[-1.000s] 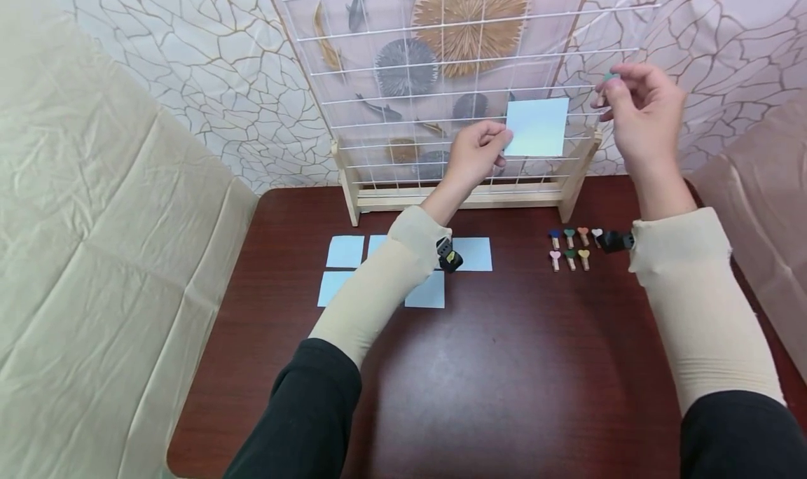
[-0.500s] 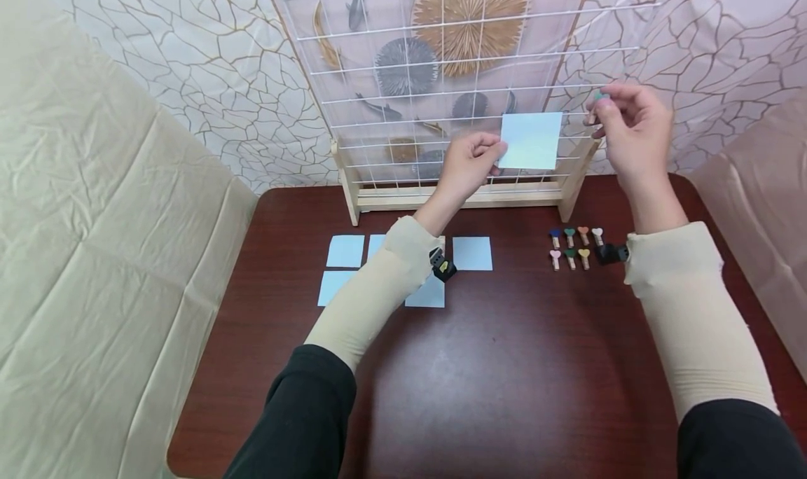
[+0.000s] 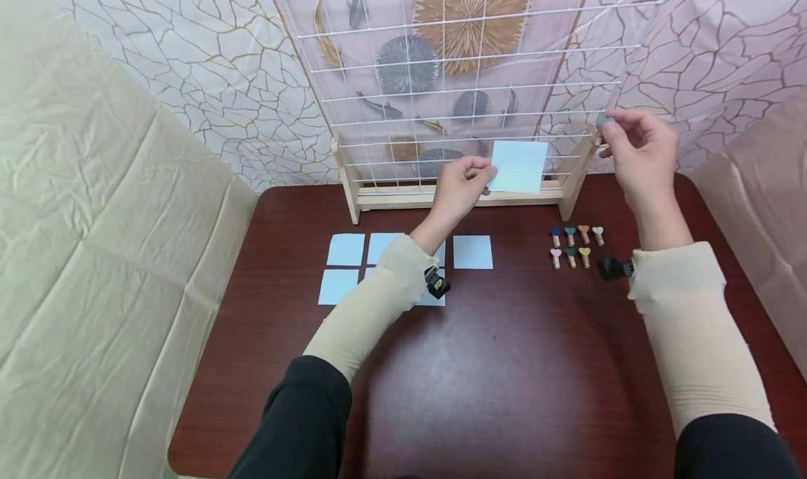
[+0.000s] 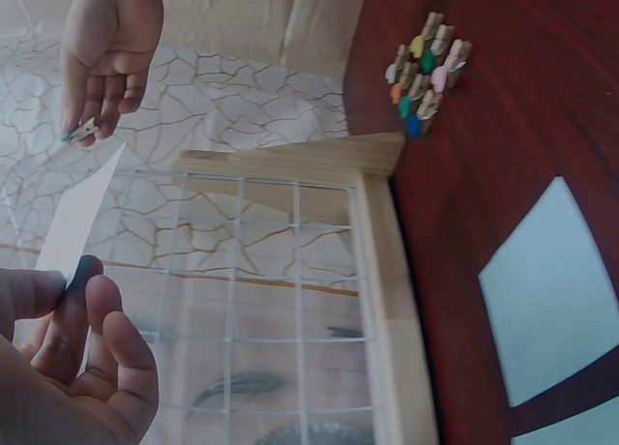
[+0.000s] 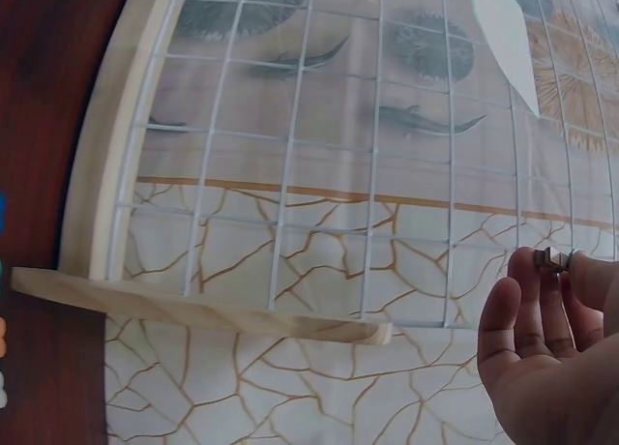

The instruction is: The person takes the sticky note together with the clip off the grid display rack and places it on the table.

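Note:
Pinched by one edge between thumb and fingers of my left hand [image 3: 461, 187], a light blue square paper [image 3: 520, 166] is held up before the lower right of the white wire grid [image 3: 403, 120]. In the left wrist view, that paper [image 4: 79, 218] appears nearly edge-on. My right hand [image 3: 644, 158], off the grid's right side, pinches a small wooden clothespin [image 5: 552, 260] between thumb and fingertips. A teal decoration [image 3: 603, 119] shows on the clothespin. Paper and clothespin are apart.
The grid stands in a wooden base [image 3: 460, 199] at the table's back. Blue paper squares [image 3: 473, 252] lie in two rows on the dark red table [image 3: 517, 367], partly under my left forearm. Several heart clothespins [image 3: 584, 256] sit at the right, near my right wrist camera [image 3: 613, 268].
My left hand has lowered the paper and brought it slightly left. My right hand, holding the clothespin, has also come down.

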The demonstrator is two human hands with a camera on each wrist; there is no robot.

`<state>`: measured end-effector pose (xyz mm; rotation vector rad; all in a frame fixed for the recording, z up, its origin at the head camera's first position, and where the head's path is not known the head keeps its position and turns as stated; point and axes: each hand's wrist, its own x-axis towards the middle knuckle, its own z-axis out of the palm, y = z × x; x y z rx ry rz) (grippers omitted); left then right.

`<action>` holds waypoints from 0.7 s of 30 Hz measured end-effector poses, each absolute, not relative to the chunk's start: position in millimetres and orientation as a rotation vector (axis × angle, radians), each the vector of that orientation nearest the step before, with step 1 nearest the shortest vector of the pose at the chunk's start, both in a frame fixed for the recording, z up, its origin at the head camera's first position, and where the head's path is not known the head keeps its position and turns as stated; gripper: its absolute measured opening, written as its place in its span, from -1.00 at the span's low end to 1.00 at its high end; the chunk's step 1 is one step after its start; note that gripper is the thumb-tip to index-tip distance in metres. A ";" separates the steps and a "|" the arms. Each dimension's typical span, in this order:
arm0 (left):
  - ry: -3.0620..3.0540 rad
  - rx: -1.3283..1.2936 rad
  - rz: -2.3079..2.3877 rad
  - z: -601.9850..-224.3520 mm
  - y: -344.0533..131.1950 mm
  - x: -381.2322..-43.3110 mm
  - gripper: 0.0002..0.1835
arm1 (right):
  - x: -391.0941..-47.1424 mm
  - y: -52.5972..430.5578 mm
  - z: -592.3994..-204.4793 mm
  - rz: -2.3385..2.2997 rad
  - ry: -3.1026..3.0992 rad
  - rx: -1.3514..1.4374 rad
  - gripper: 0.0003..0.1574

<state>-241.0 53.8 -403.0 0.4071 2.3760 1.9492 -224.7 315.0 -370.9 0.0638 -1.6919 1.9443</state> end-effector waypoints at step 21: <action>2.226 0.191 2.039 -444.8 32.6 -223.5 -0.80 | -208.3 327.1 -412.2 2.001 -1.606 -0.013 -0.82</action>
